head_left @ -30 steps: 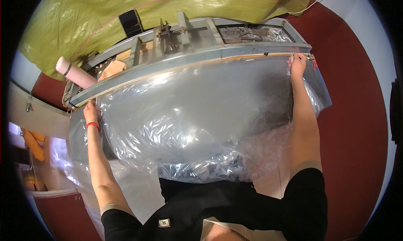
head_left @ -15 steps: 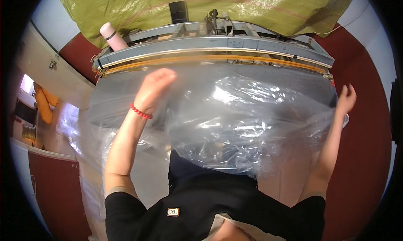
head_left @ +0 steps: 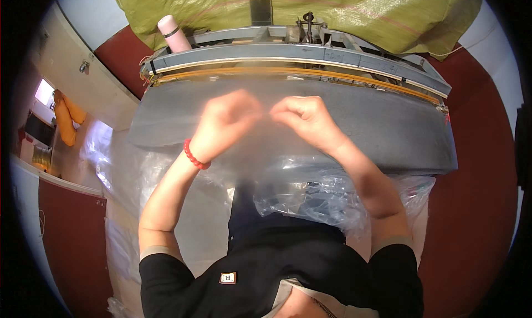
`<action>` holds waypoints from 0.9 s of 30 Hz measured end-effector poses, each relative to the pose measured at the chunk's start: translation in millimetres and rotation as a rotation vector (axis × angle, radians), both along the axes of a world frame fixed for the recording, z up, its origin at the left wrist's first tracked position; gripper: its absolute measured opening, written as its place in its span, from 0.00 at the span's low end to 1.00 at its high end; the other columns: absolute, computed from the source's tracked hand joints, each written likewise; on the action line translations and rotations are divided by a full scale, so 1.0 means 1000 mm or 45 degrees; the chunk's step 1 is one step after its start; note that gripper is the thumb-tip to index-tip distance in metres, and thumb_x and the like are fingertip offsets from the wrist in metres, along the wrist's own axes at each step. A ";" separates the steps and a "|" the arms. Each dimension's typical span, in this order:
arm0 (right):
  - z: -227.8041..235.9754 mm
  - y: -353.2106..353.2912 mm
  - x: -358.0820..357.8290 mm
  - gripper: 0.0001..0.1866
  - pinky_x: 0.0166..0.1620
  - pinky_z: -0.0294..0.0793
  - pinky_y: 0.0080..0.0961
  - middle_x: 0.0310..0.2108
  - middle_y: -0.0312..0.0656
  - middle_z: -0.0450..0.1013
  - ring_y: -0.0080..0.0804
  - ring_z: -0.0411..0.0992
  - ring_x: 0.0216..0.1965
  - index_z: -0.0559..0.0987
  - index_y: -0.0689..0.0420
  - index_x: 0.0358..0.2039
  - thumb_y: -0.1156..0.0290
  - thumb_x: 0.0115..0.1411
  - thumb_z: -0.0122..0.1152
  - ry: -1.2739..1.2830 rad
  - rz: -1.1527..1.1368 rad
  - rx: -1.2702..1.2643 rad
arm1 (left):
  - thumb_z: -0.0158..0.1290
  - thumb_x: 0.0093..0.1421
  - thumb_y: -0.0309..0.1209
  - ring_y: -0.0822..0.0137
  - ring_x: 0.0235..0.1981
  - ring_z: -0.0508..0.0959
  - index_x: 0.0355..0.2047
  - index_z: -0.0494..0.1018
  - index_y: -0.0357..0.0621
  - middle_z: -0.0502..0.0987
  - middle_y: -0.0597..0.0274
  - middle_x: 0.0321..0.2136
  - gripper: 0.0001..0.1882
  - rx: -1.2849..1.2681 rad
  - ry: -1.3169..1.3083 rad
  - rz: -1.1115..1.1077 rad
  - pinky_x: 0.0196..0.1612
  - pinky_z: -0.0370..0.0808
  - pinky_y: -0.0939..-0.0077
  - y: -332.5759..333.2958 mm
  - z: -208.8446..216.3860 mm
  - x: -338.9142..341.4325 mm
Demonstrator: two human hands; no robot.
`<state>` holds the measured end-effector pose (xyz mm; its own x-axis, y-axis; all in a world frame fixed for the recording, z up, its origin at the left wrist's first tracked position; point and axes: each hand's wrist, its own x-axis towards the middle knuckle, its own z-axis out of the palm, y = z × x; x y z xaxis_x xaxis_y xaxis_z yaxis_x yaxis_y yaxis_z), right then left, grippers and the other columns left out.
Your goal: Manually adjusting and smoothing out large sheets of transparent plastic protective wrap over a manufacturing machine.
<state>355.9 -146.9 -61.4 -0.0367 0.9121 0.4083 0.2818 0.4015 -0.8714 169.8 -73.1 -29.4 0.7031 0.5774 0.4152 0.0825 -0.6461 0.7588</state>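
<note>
Both my hands are up over the grey-topped bench [head_left: 388, 124], close together with fingertips facing. My left hand [head_left: 228, 121], wearing a red bead bracelet [head_left: 195, 156], is blurred; its fingers are pinched together, and a hazy veil of clear plastic film [head_left: 249, 151] hangs below it. My right hand [head_left: 310, 121] pinches thumb against fingers at the edge of that haze; what lies between them is too faint to make out. A crumpled clear plastic sheet [head_left: 327, 199] droops over the bench's front edge against my body.
Across the bench's back runs a grey metal frame [head_left: 249, 54] with an orange strip [head_left: 233, 72] along it. A pink bottle [head_left: 174, 34] stands at its left end. Behind hangs a yellow-green woven sheet [head_left: 360, 13]. A door [head_left: 91, 63] is at left; more plastic lies below it.
My right hand has swung in from the far right to meet the left hand. The clear plastic has dropped off most of the bench top toward my body. The view has shifted slightly.
</note>
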 end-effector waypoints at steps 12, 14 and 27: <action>-0.047 0.038 -0.005 0.11 0.28 0.63 0.13 0.28 0.33 0.71 0.16 0.65 0.25 0.73 0.56 0.40 0.70 0.56 0.53 0.503 -0.022 -0.265 | 0.61 0.39 0.26 0.57 0.32 0.71 0.28 0.65 0.42 0.70 0.57 0.29 0.18 0.945 0.045 0.473 0.32 0.69 0.69 0.013 -0.025 0.017; -0.068 0.048 0.032 0.09 0.31 0.65 0.16 0.30 0.35 0.72 0.19 0.66 0.27 0.73 0.59 0.39 0.73 0.57 0.51 0.829 -0.276 -0.135 | 0.61 0.41 0.29 0.52 0.46 0.66 0.38 0.64 0.40 0.67 0.52 0.42 0.24 0.852 0.227 0.459 0.46 0.65 0.64 0.042 -0.051 -0.004; -0.156 -0.240 0.452 0.23 0.37 0.68 0.35 0.30 0.52 0.74 0.43 0.72 0.33 0.77 0.62 0.30 0.52 0.59 0.45 -0.505 -2.250 -0.389 | 0.50 0.54 0.45 0.50 0.47 0.68 0.46 0.68 0.39 0.71 0.49 0.43 0.25 0.257 0.985 1.266 0.45 0.68 0.65 0.161 -0.095 -0.150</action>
<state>808.2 -386.9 -217.4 0.8938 0.0188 0.4480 0.3320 -0.6992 -0.6332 20.1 88.0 -124.2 0.1029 0.9667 0.2341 0.9697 -0.1499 0.1927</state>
